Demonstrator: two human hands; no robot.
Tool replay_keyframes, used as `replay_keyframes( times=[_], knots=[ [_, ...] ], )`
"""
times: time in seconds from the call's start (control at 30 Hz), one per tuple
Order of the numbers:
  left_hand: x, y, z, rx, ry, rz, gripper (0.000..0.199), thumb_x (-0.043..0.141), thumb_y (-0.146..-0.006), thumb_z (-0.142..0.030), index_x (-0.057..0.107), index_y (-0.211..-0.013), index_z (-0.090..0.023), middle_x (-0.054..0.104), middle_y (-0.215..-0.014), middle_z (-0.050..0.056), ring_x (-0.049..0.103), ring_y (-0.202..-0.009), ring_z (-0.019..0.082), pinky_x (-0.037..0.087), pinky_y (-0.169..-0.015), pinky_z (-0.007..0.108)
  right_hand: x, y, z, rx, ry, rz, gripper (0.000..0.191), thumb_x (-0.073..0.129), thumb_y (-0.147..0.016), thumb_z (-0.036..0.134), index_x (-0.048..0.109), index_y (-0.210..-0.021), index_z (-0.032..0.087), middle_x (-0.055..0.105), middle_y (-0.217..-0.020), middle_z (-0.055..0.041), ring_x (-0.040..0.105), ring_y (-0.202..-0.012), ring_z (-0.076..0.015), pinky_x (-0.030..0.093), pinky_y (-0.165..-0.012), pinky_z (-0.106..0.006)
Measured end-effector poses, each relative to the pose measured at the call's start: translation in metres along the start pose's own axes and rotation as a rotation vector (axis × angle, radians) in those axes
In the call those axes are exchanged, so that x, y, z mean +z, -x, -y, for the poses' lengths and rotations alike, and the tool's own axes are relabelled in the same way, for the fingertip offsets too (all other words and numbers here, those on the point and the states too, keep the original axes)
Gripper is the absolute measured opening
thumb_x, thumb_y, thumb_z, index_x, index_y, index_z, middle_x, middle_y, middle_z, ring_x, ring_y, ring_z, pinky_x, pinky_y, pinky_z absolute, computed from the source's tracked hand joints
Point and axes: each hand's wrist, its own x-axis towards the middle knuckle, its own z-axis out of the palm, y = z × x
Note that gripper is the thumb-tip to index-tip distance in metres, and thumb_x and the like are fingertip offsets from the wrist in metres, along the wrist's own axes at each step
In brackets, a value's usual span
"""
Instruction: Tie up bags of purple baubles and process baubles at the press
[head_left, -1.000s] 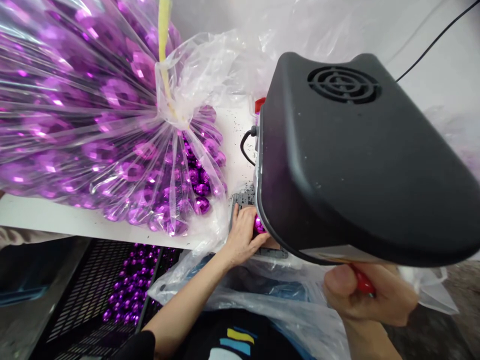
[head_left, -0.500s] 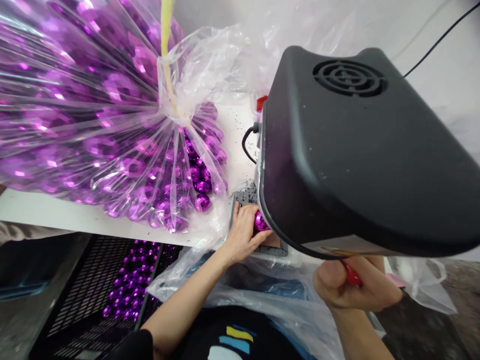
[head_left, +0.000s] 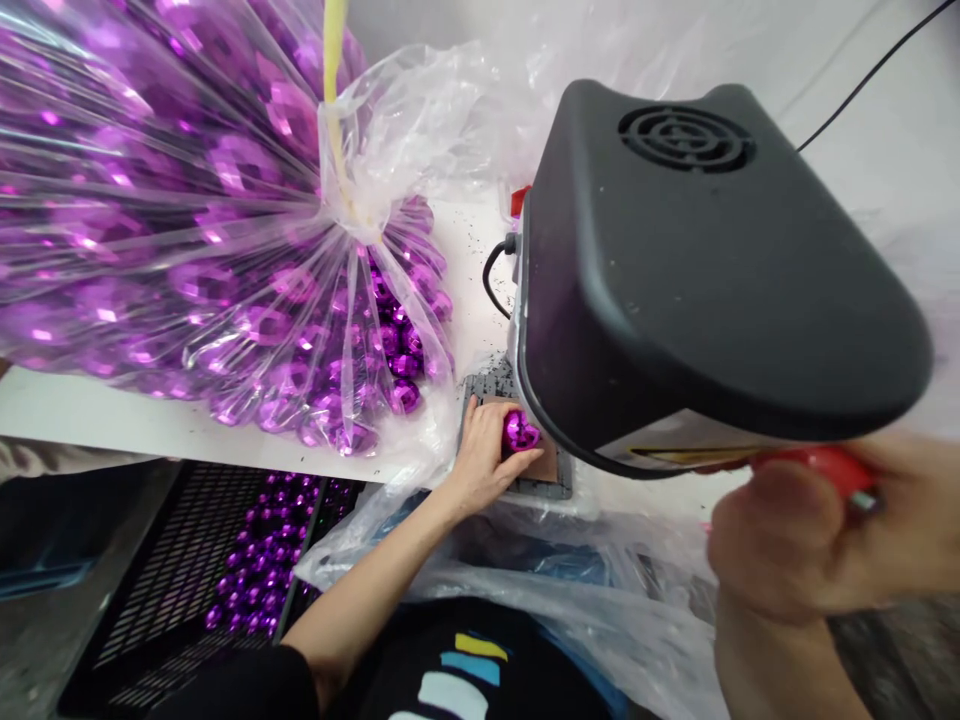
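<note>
My left hand (head_left: 484, 450) grips a shiny purple faceted ball (head_left: 522, 431) between thumb and fingers. The ball rests on a brown pad (head_left: 546, 464) over the grey slotted base plate (head_left: 564, 490) of a bench machine that looks like a drill press. The machine's big black housing (head_left: 705, 270) rises above and hides the part over the ball. On its right, my right hand (head_left: 795, 530) is closed round a red lever handle (head_left: 825, 462), whose metal end shows past the fingers.
A tied clear bag (head_left: 247, 250) of purple faceted balls fills the left of the white table (head_left: 150, 415). Loose dark shavings lie beside the machine. A black crate (head_left: 150, 590) of small purple balls stands below left. Plastic sheeting (head_left: 570, 610) hangs over my lap.
My right hand has moved up and to the right with the red handle. My left hand stays with the purple ball, which shows more clearly now.
</note>
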Motion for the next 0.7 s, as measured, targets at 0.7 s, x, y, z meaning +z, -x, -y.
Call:
replay_keyframes(
  times=[0.7],
  knots=[
    [-0.032,0.125,0.044,-0.088,0.051,1.219,0.033,0.059,-0.087,-0.021,0.072,-0.117,-0.029,0.072,-0.108,0.004,0.067,-0.101,0.021,0.051,-0.089,0.029,0.017,-0.036,0.012,0.059,-0.065,-0.093,0.035,0.058,-0.092,0.047,0.074,-0.1,0.016,0.052,-0.064,0.0011,0.053,-0.053,-0.0044,0.035,-0.051,-0.026]
  ],
)
